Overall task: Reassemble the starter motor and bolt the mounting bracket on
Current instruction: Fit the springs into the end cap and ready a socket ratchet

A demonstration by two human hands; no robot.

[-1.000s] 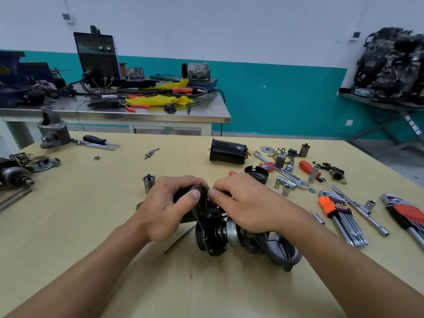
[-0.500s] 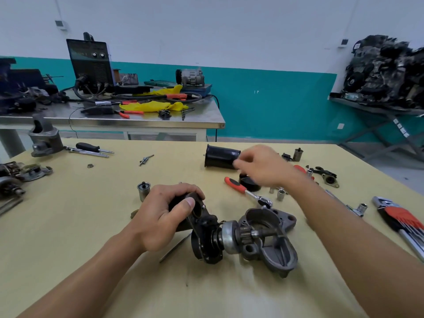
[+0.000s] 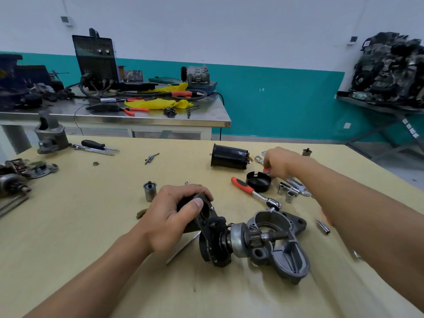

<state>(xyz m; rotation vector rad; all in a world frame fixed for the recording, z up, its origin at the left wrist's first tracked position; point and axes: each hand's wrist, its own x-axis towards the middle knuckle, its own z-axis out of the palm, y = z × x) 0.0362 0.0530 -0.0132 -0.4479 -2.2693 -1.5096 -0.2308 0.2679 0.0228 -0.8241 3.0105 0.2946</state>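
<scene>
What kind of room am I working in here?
Most likely an auto repair or training workshop: a welding machine on the steel bench, an engine assembly on a stand, and sockets and a ratchet scattered by the starter motor.

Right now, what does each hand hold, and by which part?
Left hand grips the starter motor by its dark rear end. Right hand reaches among small parts; its hold cannot be told.
</scene>
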